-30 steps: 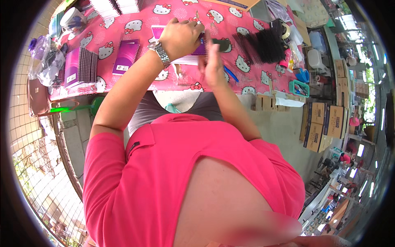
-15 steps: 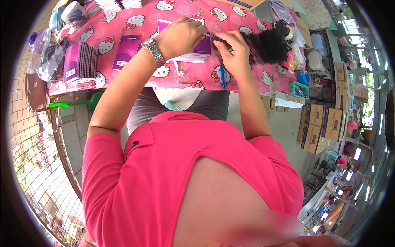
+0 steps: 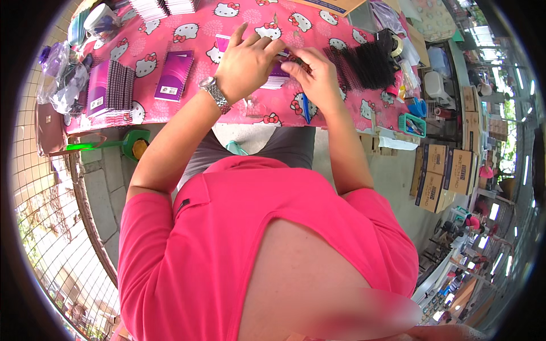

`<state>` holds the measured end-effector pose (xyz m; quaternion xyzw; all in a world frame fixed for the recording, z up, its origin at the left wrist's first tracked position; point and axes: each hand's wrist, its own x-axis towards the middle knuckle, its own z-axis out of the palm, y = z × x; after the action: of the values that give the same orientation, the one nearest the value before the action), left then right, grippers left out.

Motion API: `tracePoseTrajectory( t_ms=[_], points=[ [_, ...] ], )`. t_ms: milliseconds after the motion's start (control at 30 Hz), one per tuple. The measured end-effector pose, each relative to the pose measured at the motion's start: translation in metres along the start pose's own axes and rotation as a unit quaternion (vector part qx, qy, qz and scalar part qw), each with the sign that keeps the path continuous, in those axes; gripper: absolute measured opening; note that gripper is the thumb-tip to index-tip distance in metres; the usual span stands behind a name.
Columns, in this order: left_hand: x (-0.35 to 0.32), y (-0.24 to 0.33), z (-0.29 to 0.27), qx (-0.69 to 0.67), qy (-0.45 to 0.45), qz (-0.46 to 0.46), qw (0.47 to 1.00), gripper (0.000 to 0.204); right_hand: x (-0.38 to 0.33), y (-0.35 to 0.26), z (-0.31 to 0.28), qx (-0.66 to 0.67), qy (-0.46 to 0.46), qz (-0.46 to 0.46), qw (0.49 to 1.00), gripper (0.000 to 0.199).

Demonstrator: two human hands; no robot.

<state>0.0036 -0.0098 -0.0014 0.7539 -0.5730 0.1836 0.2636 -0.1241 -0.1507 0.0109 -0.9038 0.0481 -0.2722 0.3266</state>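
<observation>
Purple notebook (image 3: 278, 73) beneath left fingers (image 3: 275, 47)

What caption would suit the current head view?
Left hand over a purple notebook, right hand by its right edge, black coils farther right on a pink tablecloth.

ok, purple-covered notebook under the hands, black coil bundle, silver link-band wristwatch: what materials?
Purple-covered notebook: likely paper, smooth card cover; white page edges show.
Black coil bundle: plastic or coated wire, unclear; seemingly matte, thin dark loops.
Silver wristwatch: probably polished metal; bright glints on links.
</observation>
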Motion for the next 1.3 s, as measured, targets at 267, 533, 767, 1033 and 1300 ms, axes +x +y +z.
tracePoseTrajectory(
  t_ms=[267,533,767,1033,1300],
  points=[
    [0.000,0.005,-0.005,0.032,-0.054,0.009,0.998,0.033,-0.001,-0.017,-0.018,0.006,-0.066,0.064,0.996,0.037],
    [-0.001,-0.006,0.005,0.008,-0.070,0.028,0.997,0.026,0.013,0.138,0.009,-0.127,-0.056,0.186,0.973,0.034],
    [-0.009,0.001,-0.001,0.050,0.012,-0.119,0.992,0.038,0.002,0.147,0.021,0.038,-0.082,0.204,0.975,0.043],
    [-0.001,-0.012,0.001,-0.053,-0.014,-0.072,0.996,0.042,0.031,0.055,-0.034,0.342,-0.244,0.169,0.891,0.047],
    [-0.003,-0.018,0.001,-0.069,0.000,-0.057,0.996,0.045,0.040,0.045,-0.029,0.444,-0.236,0.096,0.859,0.046]
  ],
)
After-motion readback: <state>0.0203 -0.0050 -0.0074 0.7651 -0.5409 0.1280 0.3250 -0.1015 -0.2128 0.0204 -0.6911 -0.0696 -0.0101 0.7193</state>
